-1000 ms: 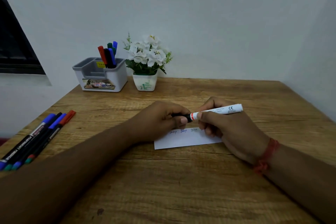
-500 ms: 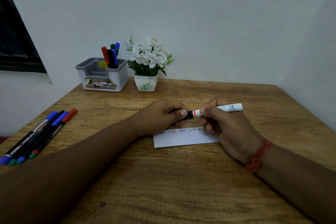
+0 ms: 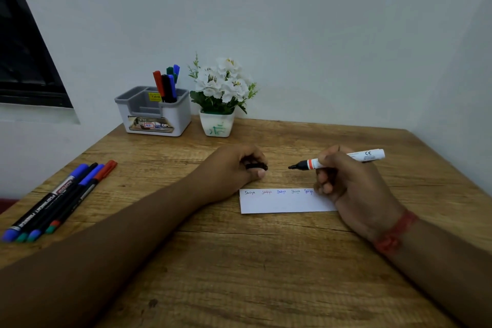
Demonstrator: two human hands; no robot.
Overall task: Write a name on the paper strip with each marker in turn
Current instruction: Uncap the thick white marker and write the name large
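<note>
My right grip point(image 3: 343, 176) holds the uncapped white marker point(image 3: 346, 160), tip pointing toward my left grip point(image 3: 239, 168), which pinches the black cap point(image 3: 257, 166). The paper strip point(image 3: 285, 202) lies on the surface point(image 3: 266, 261) just below both.

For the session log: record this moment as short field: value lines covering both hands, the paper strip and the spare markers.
left hand: holds black cap
right hand: grips white marker, uncapped, tip pointing left above the table
paper strip: flat on table, five names along its top edge
used markers: four, lying at the table's left edge
organizer: more markers standing in it
</note>
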